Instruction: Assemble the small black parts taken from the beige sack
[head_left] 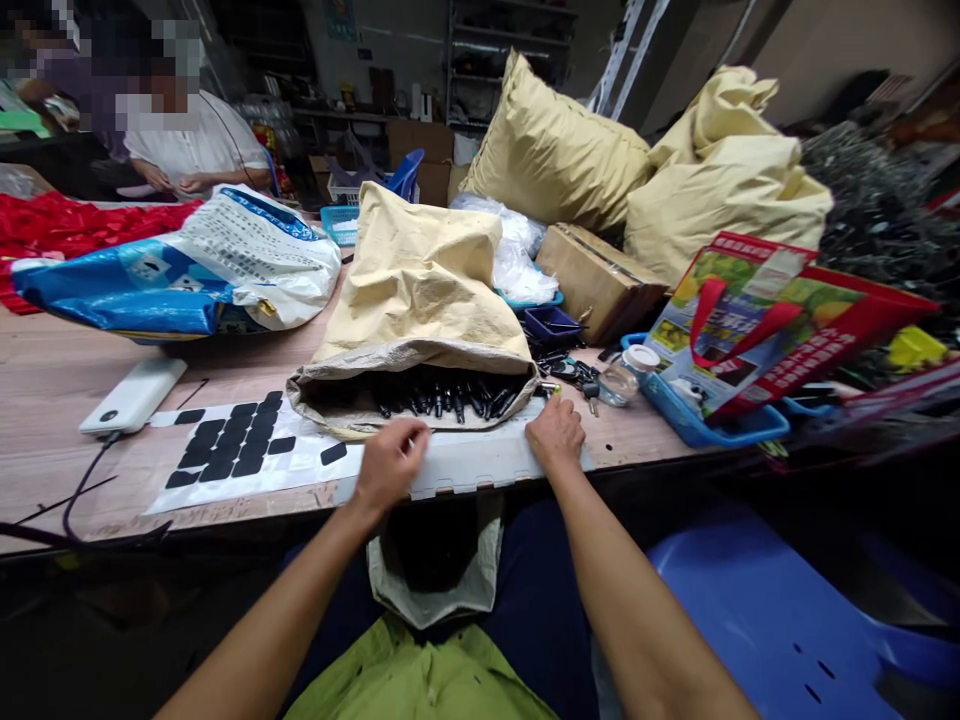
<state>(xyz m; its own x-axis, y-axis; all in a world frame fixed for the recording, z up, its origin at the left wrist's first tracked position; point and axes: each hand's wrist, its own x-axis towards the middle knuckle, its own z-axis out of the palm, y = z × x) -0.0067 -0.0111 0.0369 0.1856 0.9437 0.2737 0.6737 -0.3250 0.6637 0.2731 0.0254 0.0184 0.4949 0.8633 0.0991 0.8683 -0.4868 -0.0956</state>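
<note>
A cream cloth sack (pixel 420 290) lies on the table with its mouth toward me. Inside the mouth are several slim black pen-like pieces (pixel 442 393) with pointed ends. My left hand (pixel 391 462) is just in front of the mouth, its fingers curled together; whatever may be in them is hidden. By the sack's right corner, my right hand (pixel 556 432) is closed over the end of a pale grey board (pixel 472 465). A small shiny piece with a yellowish end (pixel 551 389) shows at its fingertips. Below the table edge, an open pale bag (pixel 480 580) hangs at my lap.
Black rounded patches (pixel 232 435) lie on a white sheet at left, beside a white power bank (pixel 133 396). A clear jar (pixel 626 375), a blue tray (pixel 712 428) and a red shopping bag (pixel 757 320) stand at right. A person in white (pixel 199 145) sits across the table.
</note>
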